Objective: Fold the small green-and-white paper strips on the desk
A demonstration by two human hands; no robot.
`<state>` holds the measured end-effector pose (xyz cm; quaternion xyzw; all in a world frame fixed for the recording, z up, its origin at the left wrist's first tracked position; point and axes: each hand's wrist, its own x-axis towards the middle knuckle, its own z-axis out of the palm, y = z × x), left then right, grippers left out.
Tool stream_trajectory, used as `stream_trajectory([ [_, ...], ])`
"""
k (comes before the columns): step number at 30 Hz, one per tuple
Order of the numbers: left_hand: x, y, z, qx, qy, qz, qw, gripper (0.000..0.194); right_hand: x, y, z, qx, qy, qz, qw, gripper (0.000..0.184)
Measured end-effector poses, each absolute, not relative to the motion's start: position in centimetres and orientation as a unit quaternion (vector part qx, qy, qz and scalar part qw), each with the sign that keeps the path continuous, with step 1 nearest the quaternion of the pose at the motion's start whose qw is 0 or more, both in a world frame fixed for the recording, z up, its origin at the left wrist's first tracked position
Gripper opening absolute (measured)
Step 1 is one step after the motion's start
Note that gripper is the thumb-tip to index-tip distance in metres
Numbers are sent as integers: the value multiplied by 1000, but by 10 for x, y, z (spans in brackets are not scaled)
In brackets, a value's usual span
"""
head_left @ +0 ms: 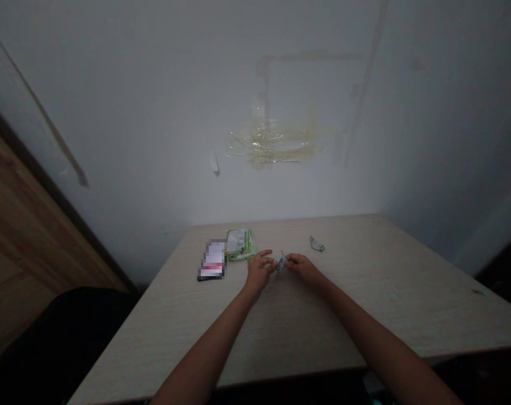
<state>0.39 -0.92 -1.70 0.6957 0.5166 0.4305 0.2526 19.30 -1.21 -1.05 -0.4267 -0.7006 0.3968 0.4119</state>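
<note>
Between my two hands, a little above the wooden table (280,315), is a small crumpled bluish-white piece (281,261); it looks thin, like a scrap of wrapper or paper, but its kind is too small to make out. My left hand (260,273) pinches its left side with thumb and fingertip, the other fingers stretched forward. On the opposite side my right hand (301,265) grips it with closed fingertips. A green and white printed packet (239,244) lies flat just beyond my left hand.
Left of the packet lies a phone (212,261) with a lit, blurred screen. A small torn wrapper (316,244) rests beyond my right hand, and a tiny dark scrap (478,292) near the right edge. Behind the table rises a wall (154,140) with old tape (276,143).
</note>
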Motion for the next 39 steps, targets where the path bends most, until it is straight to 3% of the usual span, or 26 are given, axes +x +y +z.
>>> stream_trajectory([
  [18, 2, -9, -22, 690, 509, 452, 245, 7, 193, -13, -16, -442, -697, 364, 432, 24],
  [21, 2, -10, -22, 690, 507, 456, 243, 9, 198, -14, -17, -470, -693, 310, 451, 22],
  [24, 2, -11, -23, 695, 496, 465, 232, 12, 209, -15, -14, -510, -710, 161, 458, 18],
  [27, 1, -11, -24, 705, 485, 466, 225, 12, 224, -16, -9, -579, -700, -3, 418, 25],
  [30, 1, -13, -25, 707, 489, 461, 222, 13, 238, -18, -7, -650, -659, -92, 367, 36],
  [39, 0, -21, -17, 689, 515, 456, 228, 16, 253, -10, -17, -716, -650, -81, 242, 34],
])
